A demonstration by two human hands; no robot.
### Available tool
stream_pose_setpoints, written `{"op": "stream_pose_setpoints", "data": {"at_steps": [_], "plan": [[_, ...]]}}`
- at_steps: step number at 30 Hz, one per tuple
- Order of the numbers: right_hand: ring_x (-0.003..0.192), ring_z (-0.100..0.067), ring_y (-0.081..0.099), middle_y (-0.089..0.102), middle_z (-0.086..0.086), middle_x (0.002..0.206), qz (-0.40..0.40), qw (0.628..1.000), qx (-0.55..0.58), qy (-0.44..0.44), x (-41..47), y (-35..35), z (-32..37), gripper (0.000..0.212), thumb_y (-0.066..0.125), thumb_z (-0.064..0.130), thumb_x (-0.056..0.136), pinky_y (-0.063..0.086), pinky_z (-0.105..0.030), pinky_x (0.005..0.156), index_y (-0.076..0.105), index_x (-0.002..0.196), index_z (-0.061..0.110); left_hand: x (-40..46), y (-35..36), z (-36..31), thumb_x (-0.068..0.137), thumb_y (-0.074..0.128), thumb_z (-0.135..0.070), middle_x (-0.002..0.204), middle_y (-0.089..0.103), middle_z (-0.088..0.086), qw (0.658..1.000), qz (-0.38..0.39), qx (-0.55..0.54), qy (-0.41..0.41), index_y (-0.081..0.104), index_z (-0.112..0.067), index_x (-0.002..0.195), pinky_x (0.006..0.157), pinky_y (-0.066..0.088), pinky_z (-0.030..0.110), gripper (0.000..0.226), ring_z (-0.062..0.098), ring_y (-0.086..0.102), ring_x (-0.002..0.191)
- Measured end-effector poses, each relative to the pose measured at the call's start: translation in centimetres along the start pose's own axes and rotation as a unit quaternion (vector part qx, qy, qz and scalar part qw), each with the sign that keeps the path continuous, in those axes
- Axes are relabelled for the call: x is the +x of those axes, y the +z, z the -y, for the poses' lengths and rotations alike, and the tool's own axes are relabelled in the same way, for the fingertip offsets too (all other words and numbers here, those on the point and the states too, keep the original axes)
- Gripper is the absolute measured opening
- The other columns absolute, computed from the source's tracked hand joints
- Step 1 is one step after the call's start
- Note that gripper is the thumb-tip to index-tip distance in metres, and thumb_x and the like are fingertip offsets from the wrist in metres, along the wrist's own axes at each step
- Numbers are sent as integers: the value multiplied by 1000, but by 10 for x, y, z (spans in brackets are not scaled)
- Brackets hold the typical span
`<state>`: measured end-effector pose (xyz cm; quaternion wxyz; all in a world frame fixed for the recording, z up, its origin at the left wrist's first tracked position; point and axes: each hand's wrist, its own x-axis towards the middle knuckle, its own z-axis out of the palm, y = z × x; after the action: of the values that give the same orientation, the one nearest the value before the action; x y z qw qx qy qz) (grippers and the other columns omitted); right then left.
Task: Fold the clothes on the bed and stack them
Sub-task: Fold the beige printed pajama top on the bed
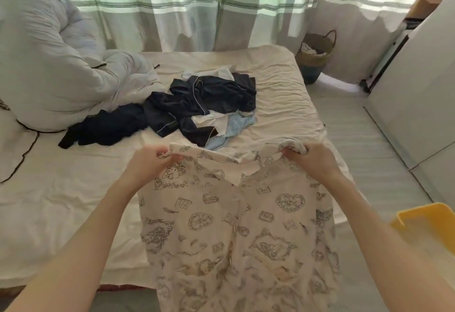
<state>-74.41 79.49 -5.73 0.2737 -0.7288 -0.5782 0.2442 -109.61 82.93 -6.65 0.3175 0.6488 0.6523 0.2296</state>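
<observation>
While I hold the printed shirt (236, 225) up by its shoulders over the near edge of the bed (283, 85), my left hand (150, 161) pinches one corner and my right hand (312, 161) grips the other, bunched. To fold it well, I judge I should smooth that right bunch, pull the shoulders level and lay it flat on bare sheet, clear of the pile (197, 105) of dark and pale clothes waiting mid-bed. No folded stack shows yet.
</observation>
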Motion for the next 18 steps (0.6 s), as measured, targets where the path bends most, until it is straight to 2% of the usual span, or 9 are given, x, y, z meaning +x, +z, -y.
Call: {"op": "stream_pose_setpoints", "data": {"at_steps": [2,4,7,9,10,12,13,15,18], "plan": [[65,-19,55,60,4,63,25,999,-23,9,50,25,-17,37,64,45,84,38,-32,58,54,55,25,47,21,11,77,66,-51,76,68,15,999,-9,28,-20,67,-7,77,67,51,46,44,31,64,72],[76,-23,59,65,-4,76,47,998,-35,19,103,52,-34,32,61,48,85,42,-35,66,62,68,20,95,43,20,77,64,-54,71,65,12,998,-18,53,-34,64,-11,71,63,49,42,44,26,60,67],[74,-23,57,63,-4,73,51,997,-5,54,179,95,-59,35,60,49,86,39,-32,61,62,71,18,170,78,35,80,62,-52,67,58,2,997,-52,44,-47,59,-10,73,62,43,36,43,18,53,66],[74,-21,55,58,0,73,66,994,31,81,217,126,-79,33,62,46,86,38,-30,57,61,78,15,210,105,51,86,62,-41,73,55,-5,997,-57,11,-56,61,-15,88,67,43,32,26,18,54,77],[80,-21,55,59,0,83,80,991,48,97,231,141,-90,33,63,44,87,42,-30,62,63,94,12,225,118,63,88,62,-33,80,56,-5,996,-53,-2,-71,61,-18,101,71,42,29,20,18,55,83],[104,-23,54,56,-7,114,102,984,57,133,246,168,-112,53,64,37,87,45,-33,84,49,130,10,240,145,91,89,61,-21,100,58,1,993,-25,-20,-117,54,-19,123,78,39,27,35,16,53,95],[115,-25,50,52,-10,127,110,983,47,138,249,180,-122,60,64,35,88,42,-35,93,42,137,9,241,155,107,90,59,-18,108,57,4,991,-6,-16,-135,51,-18,128,81,39,27,39,17,52,102],[128,-27,43,44,-13,141,128,982,17,135,243,205,-137,62,61,32,91,37,-39,103,36,142,8,230,171,141,92,53,-13,118,55,6,986,35,7,-164,50,-16,130,85,38,27,38,18,50,111],[133,-24,37,40,-9,146,173,978,-19,113,213,250,-147,55,55,30,94,32,-40,109,37,142,10,200,181,196,94,48,-8,123,56,11,972,67,26,-222,51,-12,129,87,36,26,35,23,51,113]]}}
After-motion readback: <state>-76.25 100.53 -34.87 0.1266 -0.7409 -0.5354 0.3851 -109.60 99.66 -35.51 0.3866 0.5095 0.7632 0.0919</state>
